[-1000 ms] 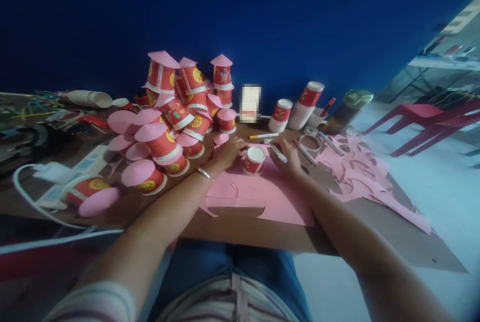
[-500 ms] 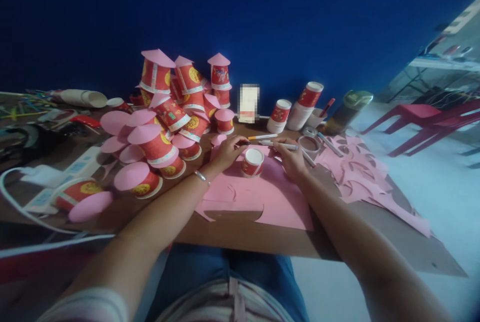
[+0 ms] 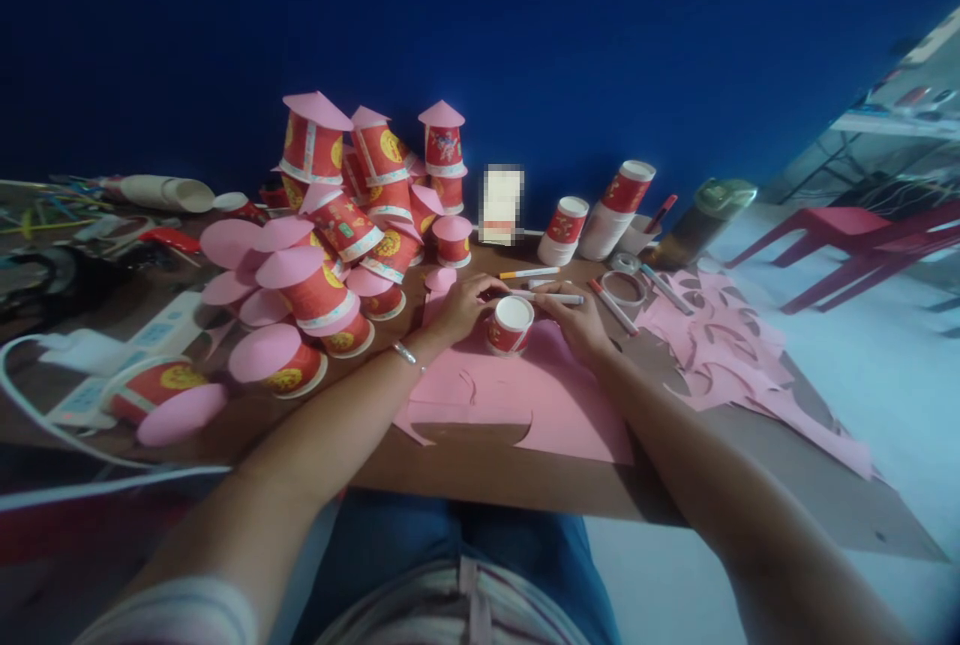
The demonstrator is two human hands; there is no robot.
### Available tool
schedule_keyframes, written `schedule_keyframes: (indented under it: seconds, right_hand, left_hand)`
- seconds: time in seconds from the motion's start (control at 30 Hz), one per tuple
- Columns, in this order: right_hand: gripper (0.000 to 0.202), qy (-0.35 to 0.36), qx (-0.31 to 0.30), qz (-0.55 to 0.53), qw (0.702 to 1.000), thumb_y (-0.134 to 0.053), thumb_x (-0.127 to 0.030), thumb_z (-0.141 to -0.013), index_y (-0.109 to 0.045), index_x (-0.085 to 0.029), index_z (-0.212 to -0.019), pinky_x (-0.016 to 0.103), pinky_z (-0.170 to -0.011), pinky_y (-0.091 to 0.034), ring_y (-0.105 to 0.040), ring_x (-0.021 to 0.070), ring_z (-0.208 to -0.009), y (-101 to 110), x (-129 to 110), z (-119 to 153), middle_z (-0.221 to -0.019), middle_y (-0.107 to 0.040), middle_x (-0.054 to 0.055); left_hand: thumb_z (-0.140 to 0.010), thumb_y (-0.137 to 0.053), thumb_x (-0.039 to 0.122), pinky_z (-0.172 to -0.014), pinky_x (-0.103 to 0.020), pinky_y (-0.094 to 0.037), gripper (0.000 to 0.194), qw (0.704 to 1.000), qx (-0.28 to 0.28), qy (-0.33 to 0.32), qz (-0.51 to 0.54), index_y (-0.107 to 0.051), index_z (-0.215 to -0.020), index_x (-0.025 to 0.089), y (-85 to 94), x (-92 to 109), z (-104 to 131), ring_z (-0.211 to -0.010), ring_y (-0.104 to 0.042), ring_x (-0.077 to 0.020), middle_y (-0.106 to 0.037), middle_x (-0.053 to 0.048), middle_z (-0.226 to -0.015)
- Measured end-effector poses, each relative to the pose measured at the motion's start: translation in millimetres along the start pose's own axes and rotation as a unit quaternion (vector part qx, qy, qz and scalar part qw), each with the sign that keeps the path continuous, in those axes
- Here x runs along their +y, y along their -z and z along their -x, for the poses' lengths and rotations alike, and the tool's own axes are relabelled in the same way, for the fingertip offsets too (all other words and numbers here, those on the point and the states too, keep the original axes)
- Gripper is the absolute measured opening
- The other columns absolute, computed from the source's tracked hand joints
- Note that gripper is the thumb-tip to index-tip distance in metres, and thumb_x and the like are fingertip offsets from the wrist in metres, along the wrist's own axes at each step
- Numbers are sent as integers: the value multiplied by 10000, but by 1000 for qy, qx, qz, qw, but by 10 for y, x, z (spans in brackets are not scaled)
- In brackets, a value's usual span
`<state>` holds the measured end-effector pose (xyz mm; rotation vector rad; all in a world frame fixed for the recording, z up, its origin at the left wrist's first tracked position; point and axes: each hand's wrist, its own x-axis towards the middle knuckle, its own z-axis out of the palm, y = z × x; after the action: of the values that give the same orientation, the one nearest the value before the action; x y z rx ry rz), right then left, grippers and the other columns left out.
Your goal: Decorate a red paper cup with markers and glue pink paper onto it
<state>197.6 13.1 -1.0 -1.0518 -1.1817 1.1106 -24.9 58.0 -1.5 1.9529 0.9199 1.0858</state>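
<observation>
A white marker (image 3: 551,298) lies across my right hand (image 3: 577,318), whose fingers are closed on it. Its left end reaches toward my left hand (image 3: 471,308), which is curled behind the cup; what its fingertips hold, if anything, is too small to tell. Between my hands a red paper cup (image 3: 510,327) stands upside down on a sheet of pink paper (image 3: 555,405) with curved cut edges. An orange-and-white marker (image 3: 529,273) lies just beyond my hands, and a red-and-white marker (image 3: 613,307) rests to their right.
Red cups with pink cone tops (image 3: 307,290) crowd the left, beside a power strip (image 3: 142,350). Pink paper scraps (image 3: 724,350) and a tape roll (image 3: 624,287) lie right. Stacked cups (image 3: 619,210) and a bottle (image 3: 705,223) stand behind. Red stools (image 3: 847,235) are beyond the table.
My right hand and the white marker have moved slightly left, closer to my left hand. The tape roll and the red-and-white marker show more fully.
</observation>
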Motion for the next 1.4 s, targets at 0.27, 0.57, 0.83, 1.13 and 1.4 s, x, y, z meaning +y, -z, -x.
schedule_keyframes:
  seconds: [0.27, 0.57, 0.83, 1.13, 1.4]
  right_hand:
    - [407, -18, -6, 13, 1000, -933, -560, -686, -758, -218, -821, 344, -663, -609, -694, 195, -675, -53, 34, -31, -731, -761, 24]
    - [383, 36, 41, 4, 999, -886, -513, -771, -694, -224, -932, 251, -572, -499, -601, 111, -563, 37, -13, -33, -685, -689, -50]
    - [522, -9, 41, 55, 998, -863, -671, -753, -670, -199, -867, 235, -508, -475, -607, 115, -511, 93, 17, -57, -649, -700, -15]
    - [498, 31, 46, 134, 989, -795, -674, -784, -709, -192, -879, 261, -520, -496, -597, 130, -509, 72, 71, -71, -615, -663, -22]
    - [440, 85, 11, 254, 963, -643, -562, -956, -776, -156, -1059, 299, -620, -570, -694, 180, -626, 152, 151, -73, -728, -756, 42]
  left_hand:
    - [-905, -716, 186, -790, -311, -589, 125, 1000, -24, -19, 1, -810, -987, 199, 18, -65, -8, -991, -736, -216, -811, -72, -1070]
    - [-888, -778, 238, -872, -337, -604, 115, 999, 30, -19, -9, -804, -993, 201, 28, -159, -23, -974, -749, -210, -819, -63, -1040]
    - [-887, -798, 248, -932, -369, -614, 110, 999, 50, -17, -11, -817, -984, 199, 26, -112, -25, -959, -767, -217, -838, -68, -1031]
    - [-878, -790, 206, -978, -398, -617, 144, 999, 35, 6, 0, -810, -1020, 191, 1, -192, -34, -1033, -771, -235, -833, -84, -1087]
    - [-825, -854, 231, -976, -408, -637, 332, 994, 0, 47, 95, -771, -1140, 166, -53, -377, -62, -1080, -786, -251, -824, -122, -1138]
